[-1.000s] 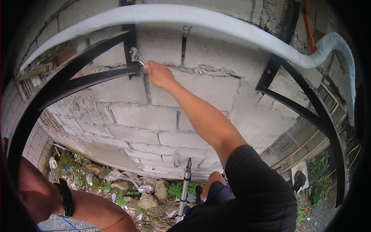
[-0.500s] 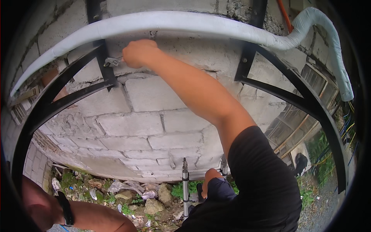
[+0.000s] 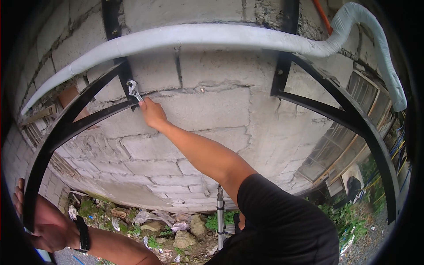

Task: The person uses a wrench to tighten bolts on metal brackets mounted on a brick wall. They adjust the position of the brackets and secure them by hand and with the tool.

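Clock read from the centre of my head view. Wrench [image 3: 134, 91] at 10 o'clock: steel, adjustable, its head at the bolt [image 3: 128, 83] on the upright of the left bracket [image 3: 62, 132]. Handle slants from the head toward 5 o'clock. Too small in the view for me to tell whether the jaws sit fully on the flats.

My right hand [image 3: 153, 114], just beside the wrench at its 5 o'clock, pinches the handle end with thumb and curled fingers. My left hand [image 3: 48, 234], at 8 o'clock, looks wrapped round the bracket's outer end, fingertips past the far edge; how firmly, I can't tell.

Handling, my judgement: seat the head deep and snug, flat to the upright, before loading the handle. Keep the wrench square to the bolt; a tilt would likely slip and round the corners. The far-end hold gives good leverage. Short, even strokes, reseating between them. Knuckles want watching: the bracket's lower strut and the wall [image 3: 207, 106] are both close. Left hand best kept steady, as a brace rather than a pull.

Outward: white pipe [image 3: 212, 36] arching across 12 o'clock, above the wrench; right bracket [image 3: 364, 126] at 3; metal pole [image 3: 221, 221] at 6; rubble [image 3: 183, 238] toward 7.
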Motion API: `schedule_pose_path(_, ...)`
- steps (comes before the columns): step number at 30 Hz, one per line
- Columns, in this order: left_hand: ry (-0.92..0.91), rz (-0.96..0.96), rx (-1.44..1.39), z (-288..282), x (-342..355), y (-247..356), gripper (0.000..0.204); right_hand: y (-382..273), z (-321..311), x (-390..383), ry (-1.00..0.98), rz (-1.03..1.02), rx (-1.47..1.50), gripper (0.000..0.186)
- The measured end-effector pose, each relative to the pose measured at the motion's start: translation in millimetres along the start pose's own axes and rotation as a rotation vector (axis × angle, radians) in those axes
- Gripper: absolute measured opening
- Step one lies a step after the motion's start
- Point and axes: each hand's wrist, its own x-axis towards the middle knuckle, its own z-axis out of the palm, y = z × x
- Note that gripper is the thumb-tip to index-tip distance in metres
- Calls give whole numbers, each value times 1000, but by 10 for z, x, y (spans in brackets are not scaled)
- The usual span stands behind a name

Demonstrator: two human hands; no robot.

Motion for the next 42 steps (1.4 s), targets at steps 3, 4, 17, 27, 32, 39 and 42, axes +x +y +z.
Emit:
schedule_pose_path(3, 20, 26, 32, 33, 4, -43, 65, 21, 89, 2, 17, 7, 44, 34)
schedule_pose_path(4, 26, 40, 51, 29, 1, -55, 64, 35, 122, 7, 35, -9, 84, 35)
schedule_pose_path(17, 223, 174, 259, 475, 125, -313, 46, 264, 404, 141, 56, -71, 216, 35)
schedule_pose_path(27, 179, 178, 239, 552, 165, -375, 49, 110, 138, 69, -65, 66, 197, 37)
schedule_pose_path(32, 174, 182, 236, 536, 183, -378, 49, 116, 109, 140, -109, 51, 165, 36)
schedule_pose_path(39, 135, 192, 267, 485, 173, -390, 49, -246, -425, 286, -75, -54, -391, 40)
schedule_pose_path(42, 136, 200, 275, 480, 169, -429, 49, -272, -600, 466, -185, -73, -491, 41)
